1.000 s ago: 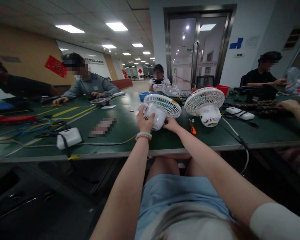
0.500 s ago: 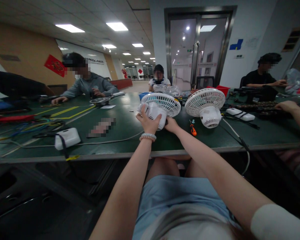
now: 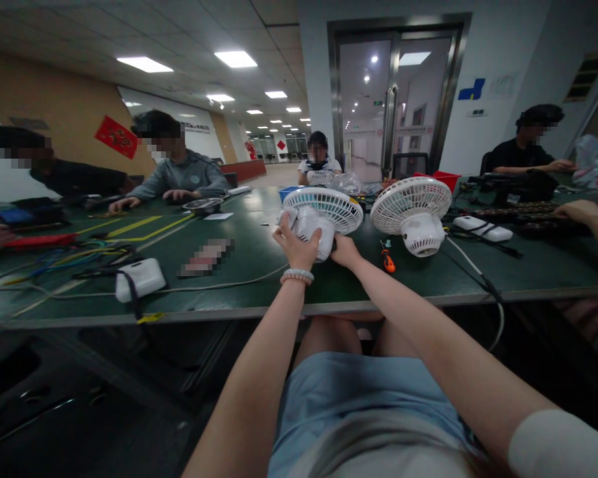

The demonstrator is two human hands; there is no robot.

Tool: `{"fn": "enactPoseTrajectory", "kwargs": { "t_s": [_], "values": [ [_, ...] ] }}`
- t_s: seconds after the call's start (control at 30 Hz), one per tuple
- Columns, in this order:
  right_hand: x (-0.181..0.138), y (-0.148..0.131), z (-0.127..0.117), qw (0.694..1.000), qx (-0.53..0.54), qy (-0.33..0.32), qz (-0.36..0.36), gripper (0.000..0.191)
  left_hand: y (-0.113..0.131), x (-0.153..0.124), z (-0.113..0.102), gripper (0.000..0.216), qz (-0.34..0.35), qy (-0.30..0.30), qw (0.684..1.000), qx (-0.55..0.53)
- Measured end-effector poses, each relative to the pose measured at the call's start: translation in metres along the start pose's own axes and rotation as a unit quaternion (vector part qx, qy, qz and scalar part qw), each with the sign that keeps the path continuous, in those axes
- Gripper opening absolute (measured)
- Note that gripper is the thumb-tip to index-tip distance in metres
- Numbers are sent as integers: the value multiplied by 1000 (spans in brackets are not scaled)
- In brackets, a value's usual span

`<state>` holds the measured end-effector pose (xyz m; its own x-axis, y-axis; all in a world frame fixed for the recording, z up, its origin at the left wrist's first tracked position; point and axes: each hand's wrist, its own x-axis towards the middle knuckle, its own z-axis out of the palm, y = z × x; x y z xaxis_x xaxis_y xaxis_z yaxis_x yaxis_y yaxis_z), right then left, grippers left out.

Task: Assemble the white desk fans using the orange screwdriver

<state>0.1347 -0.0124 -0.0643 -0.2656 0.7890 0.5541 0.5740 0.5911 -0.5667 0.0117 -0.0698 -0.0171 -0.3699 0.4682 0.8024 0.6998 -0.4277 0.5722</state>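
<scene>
A white electric fan (image 3: pixel 347 207) lies on the green table in front of me, its round grille tilted up and away and its motor housing toward me. My left hand (image 3: pixel 298 247) is wrapped around the left side of that housing, thumb on the near face. Against the housing's right side is my right hand (image 3: pixel 346 252), fingers curled and partly hidden; a small dark piece shows at its fingertips, too unclear to name. A second white fan (image 3: pixel 421 232) rests to the right, untouched. Between the two fans lies an orange-handled screwdriver (image 3: pixel 389 260).
A white power adapter box (image 3: pixel 138 280) with cables sits at left, and a white power strip (image 3: pixel 483 228) at right. A grey cable crosses the table (image 3: pixel 249 302). Blue and red bins (image 3: pixel 446 179) stand behind the fans. Several people sit around the table.
My hands and the fan keep nearly the same pose; the view shifts slightly. The person in grey at left has lowered a hand to the table. Another person's head enters at far left.
</scene>
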Motion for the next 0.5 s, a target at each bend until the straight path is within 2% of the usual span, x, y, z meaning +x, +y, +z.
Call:
{"fn": "enactPoseTrajectory", "kwargs": {
  "t_s": [0.13, 0.27, 0.37, 0.5],
  "values": [
    [-1, 0, 1, 999, -19, -15, 24, 44, -2, 0, 0, 81, -10, -6, 1000, -3],
    [0, -3, -1, 1000, -22, 3, 6, 37, -7, 1, 1, 79, -25, 11, 999, -20],
    [0, -4, -4, 1000, -13, 16, -1, 33, -10, 3, 3, 78, -55, 27, 998, -34],
    [1, -1, -5, 1000, -18, 2, 5, 37, -12, 2, 6, 77, -93, 26, 994, -41]
  ]
}}
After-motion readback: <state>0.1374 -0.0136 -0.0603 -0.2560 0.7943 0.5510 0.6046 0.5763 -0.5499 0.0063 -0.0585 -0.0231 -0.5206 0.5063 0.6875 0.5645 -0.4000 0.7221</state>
